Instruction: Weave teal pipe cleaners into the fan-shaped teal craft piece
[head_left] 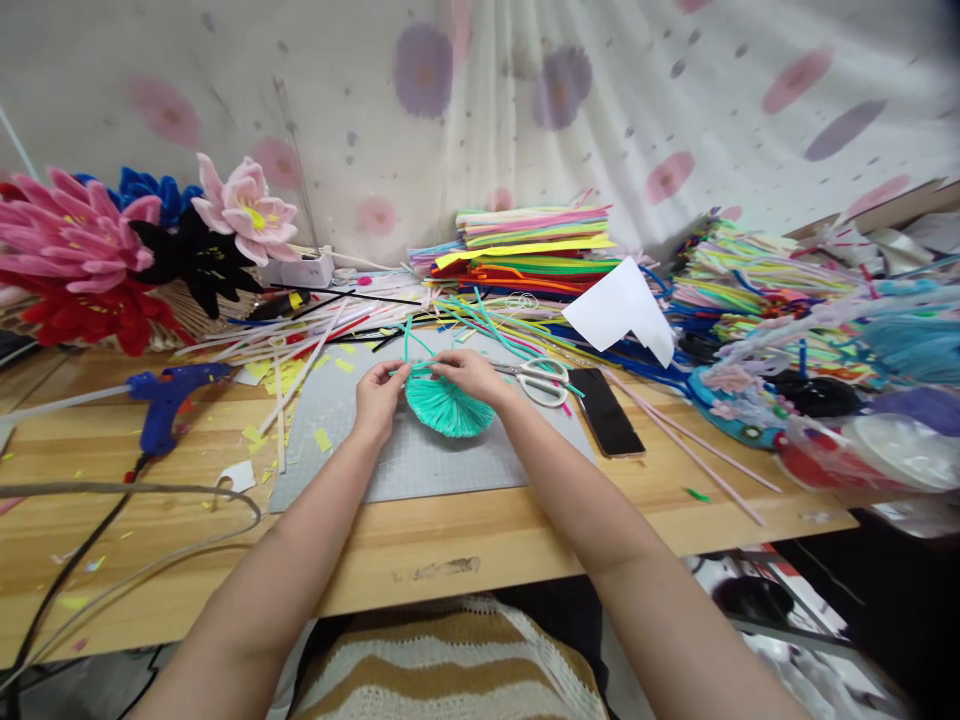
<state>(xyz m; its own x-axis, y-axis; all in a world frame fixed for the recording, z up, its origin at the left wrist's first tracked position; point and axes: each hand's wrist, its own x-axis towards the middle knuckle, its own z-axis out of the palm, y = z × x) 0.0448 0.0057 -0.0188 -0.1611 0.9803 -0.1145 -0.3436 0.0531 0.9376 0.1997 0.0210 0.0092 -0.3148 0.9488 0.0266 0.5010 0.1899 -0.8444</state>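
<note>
A teal fan-shaped piece of pipe cleaners (450,408) is held over the grey cutting mat (420,480), its rounded edge toward me. My left hand (380,393) pinches its upper left corner. Closed on its upper edge is my right hand (469,373), back of the hand up, so the fingertips are partly hidden. Loose teal stems (407,338) stick up behind the fan. Just right of my right hand lie scissors with pale handles (545,382), blades pointing toward the hand.
A blue glue gun (166,405) with a cable lies at left. Pipe cleaner flowers (82,240) stand behind it. Bundled pipe cleaners (532,250) are stacked at the back. Right of the mat are a phone (609,412) and white paper (622,310). Yellow scraps litter the left side.
</note>
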